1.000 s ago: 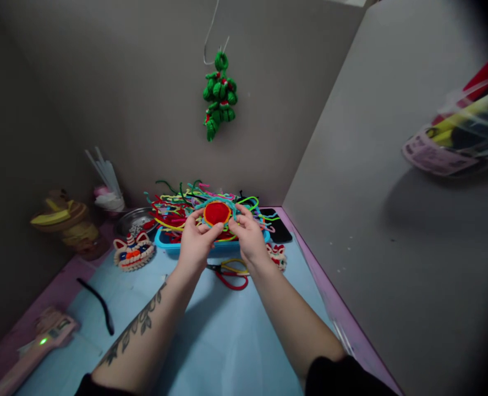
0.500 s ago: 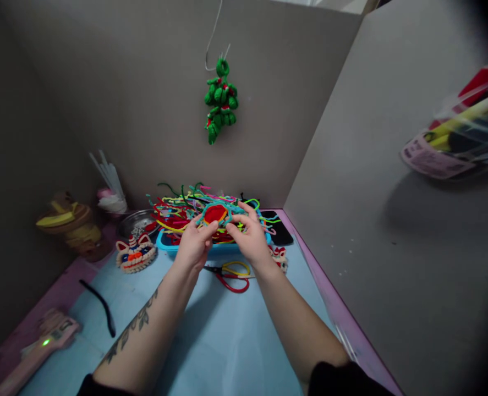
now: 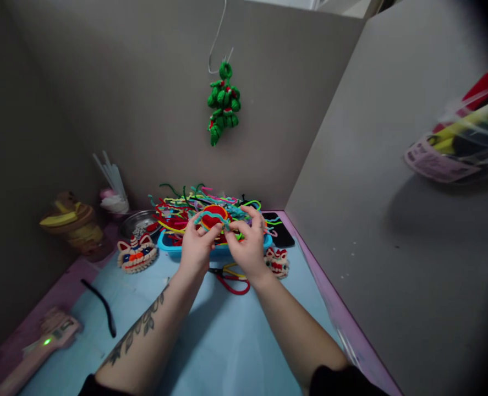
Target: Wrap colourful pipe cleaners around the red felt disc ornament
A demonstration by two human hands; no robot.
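Observation:
Both hands hold a small round red pipe-cleaner disc [image 3: 213,218] ringed with orange and teal, just above a blue tray. My left hand [image 3: 196,246] pinches its left edge. My right hand [image 3: 248,245] grips the teal pipe cleaner at its right edge, fingers curled. Behind the disc, the blue tray [image 3: 166,244] is heaped with loose coloured pipe cleaners [image 3: 177,206].
Red-and-yellow scissors [image 3: 232,277] lie under my wrists on the blue mat. Two lion-face crafts [image 3: 137,253] [image 3: 277,260], a black pipe cleaner [image 3: 100,306], a pink glue gun [image 3: 41,344], a metal bowl [image 3: 137,221], a black phone [image 3: 280,232] and a hanging green ornament [image 3: 224,102] surround them.
The disc has tilted from face-on toward flat and dropped slightly. My right hand's fingers have shifted along the teal strand, drawing it round the rim.

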